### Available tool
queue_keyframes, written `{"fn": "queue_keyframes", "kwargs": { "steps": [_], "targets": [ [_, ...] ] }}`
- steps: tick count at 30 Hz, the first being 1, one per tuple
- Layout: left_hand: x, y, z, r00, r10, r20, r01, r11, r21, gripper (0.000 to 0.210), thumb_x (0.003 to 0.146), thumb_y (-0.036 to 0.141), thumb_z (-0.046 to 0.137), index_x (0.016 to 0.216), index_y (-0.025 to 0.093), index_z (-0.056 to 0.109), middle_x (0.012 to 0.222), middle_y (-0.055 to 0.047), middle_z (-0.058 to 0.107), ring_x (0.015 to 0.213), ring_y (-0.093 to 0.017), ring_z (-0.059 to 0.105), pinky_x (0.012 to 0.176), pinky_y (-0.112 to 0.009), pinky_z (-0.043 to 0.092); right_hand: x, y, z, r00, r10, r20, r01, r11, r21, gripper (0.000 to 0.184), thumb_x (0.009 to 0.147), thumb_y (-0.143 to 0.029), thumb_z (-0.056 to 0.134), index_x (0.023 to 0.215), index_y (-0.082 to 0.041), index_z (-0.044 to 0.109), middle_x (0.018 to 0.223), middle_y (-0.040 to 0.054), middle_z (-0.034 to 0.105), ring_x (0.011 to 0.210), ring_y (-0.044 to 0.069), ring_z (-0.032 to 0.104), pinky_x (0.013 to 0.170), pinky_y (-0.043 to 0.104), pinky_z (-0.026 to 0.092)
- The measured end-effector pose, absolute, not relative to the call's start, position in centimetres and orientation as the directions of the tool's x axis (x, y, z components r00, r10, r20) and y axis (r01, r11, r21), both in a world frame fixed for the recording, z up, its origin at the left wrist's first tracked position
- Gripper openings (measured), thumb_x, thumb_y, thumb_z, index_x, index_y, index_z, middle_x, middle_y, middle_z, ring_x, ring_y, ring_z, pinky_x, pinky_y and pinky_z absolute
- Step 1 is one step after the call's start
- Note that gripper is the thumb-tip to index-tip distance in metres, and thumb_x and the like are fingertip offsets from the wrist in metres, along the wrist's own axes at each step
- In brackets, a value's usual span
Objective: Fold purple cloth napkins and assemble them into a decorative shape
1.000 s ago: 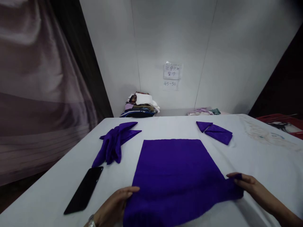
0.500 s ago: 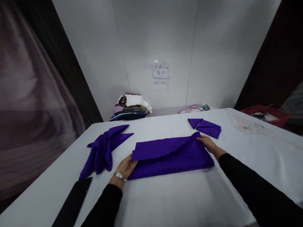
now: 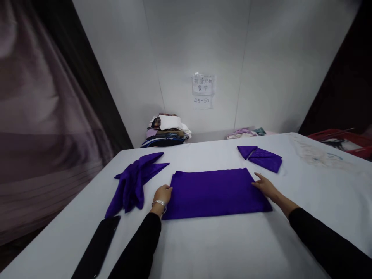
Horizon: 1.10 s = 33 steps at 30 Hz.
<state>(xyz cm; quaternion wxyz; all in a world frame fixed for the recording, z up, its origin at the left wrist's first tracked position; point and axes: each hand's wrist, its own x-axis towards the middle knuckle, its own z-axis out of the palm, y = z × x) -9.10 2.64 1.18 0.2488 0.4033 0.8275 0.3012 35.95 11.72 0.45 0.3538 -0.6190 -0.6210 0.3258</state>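
Note:
A purple cloth napkin [image 3: 216, 193] lies folded into a flat, wide rectangle in front of me. Its upper left corner shows layers slightly out of line. At its left edge is my left hand [image 3: 162, 195], with a silver bracelet at the wrist, fingers closed on the cloth; the fingertips are partly hidden. My right hand [image 3: 265, 186] is at the right edge, thumb and fingers apart, fingertips at the cloth without gripping it. Left of the napkin lies a purple cloth [image 3: 133, 184] gathered into a shape with pointed ends. Farther back on the right is a purple folded piece [image 3: 265, 158] with a triangular tip.
A black phone [image 3: 97, 246] lies at the left on the white-covered table [image 3: 221, 248]. Beyond the far edge are a stack of folded clothes [image 3: 167, 133] and some lilac cloth [image 3: 242, 133]. A red basket [image 3: 343, 141] stands far right. Paper signs [image 3: 202, 91] hang on the wall.
The napkin's upper flap, held up at both ends before, now lies flat down to the near edge. My right hand has let go of its corner and opened. The view has shifted slightly left.

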Motion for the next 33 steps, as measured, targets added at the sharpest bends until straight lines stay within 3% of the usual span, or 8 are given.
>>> {"fn": "queue_keyframes", "kwargs": {
  "steps": [3,10,19,27,33],
  "targets": [
    [-8.8,2.4,1.4,-0.567,0.818,-0.097,0.628,0.506,0.591,0.017,0.077,0.030,0.053,0.075,0.019,0.066,0.087,-0.010,0.069,0.090,-0.023,0.061,0.073,-0.028,0.039,36.9,11.7,-1.2,-0.016,1.000,-0.010,0.667,0.003,-0.745,0.071,0.069,-0.037,0.053,0.132,-0.008,0.039,0.065,0.0001,0.061,0.054,0.016,0.055,0.054,0.028,0.041],
    [-7.1,1.8,1.7,-0.596,0.803,-0.017,0.720,0.543,0.432,0.033,0.084,0.039,0.039,0.081,0.018,0.065,0.102,-0.013,0.063,0.091,-0.022,0.060,0.071,-0.030,0.039,37.2,10.9,-2.5,-0.040,0.998,0.055,0.809,0.064,-0.584,0.070,0.073,-0.045,0.045,0.135,-0.014,0.035,0.075,0.0024,0.062,0.065,0.021,0.059,0.062,0.031,0.043],
    [-7.3,-1.5,1.2,-0.591,0.806,-0.026,0.725,0.545,0.422,0.027,0.083,0.042,0.044,0.092,0.022,0.060,0.087,-0.005,0.069,0.082,-0.020,0.062,0.061,-0.027,0.038,38.1,8.4,-2.4,-0.023,0.998,0.052,0.788,0.050,-0.614,0.073,0.073,-0.055,0.043,0.134,-0.016,0.034,0.073,0.0014,0.063,0.061,0.022,0.059,0.059,0.032,0.044],
    [-6.5,-4.5,0.8,-0.572,0.818,0.055,0.760,0.504,0.411,0.020,0.085,0.033,0.043,0.078,0.021,0.058,0.086,-0.001,0.063,0.077,-0.014,0.057,0.061,-0.024,0.034,38.6,5.7,-2.4,0.012,0.999,0.038,0.786,0.014,-0.618,0.071,0.077,-0.057,0.040,0.135,-0.017,0.033,0.083,0.0054,0.064,0.071,0.024,0.061,0.063,0.033,0.044],
    [-5.6,-5.9,0.6,-0.567,0.817,0.101,0.788,0.503,0.355,0.025,0.086,0.035,0.041,0.074,0.020,0.057,0.084,-0.001,0.058,0.070,-0.012,0.054,0.056,-0.026,0.030,38.8,4.2,-2.3,0.033,0.999,0.041,0.793,-0.001,-0.609,0.069,0.078,-0.057,0.037,0.135,-0.017,0.033,0.081,0.0032,0.064,0.070,0.023,0.060,0.063,0.033,0.044]
  ]
}}
